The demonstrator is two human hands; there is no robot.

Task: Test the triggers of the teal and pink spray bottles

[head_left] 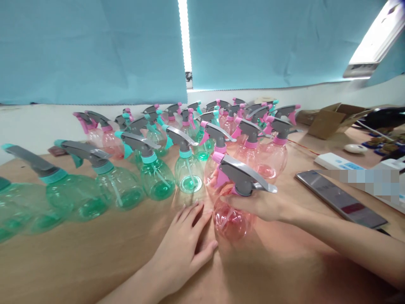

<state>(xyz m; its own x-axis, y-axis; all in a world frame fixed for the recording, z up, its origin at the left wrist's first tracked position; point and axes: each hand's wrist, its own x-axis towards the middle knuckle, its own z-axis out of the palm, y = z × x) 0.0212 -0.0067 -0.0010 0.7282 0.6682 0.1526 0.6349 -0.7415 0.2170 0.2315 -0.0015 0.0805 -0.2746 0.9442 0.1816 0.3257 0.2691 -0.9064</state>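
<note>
A pink spray bottle (232,219) with a grey and pink trigger head stands upright at the front. My right hand (253,203) is wrapped round its neck from the right; some of its fingers are hidden behind the head. On the bare table just left of that bottle, my left hand (187,236) lies flat with its fingers stretched forward, holding nothing. A green spray bottle (190,175) stands ahead of the left fingertips. Further green spray bottles (122,190) line up to the left, and pink ones (267,162) stand behind the held bottle.
A phone (341,198) lies on the wooden table (133,261) right of my forearm. Beyond it are a white power strip (340,162), a white mouse (355,148) and an open cardboard box (330,120). Several more spray bottles crowd the back near the wall, under blue curtains (95,50).
</note>
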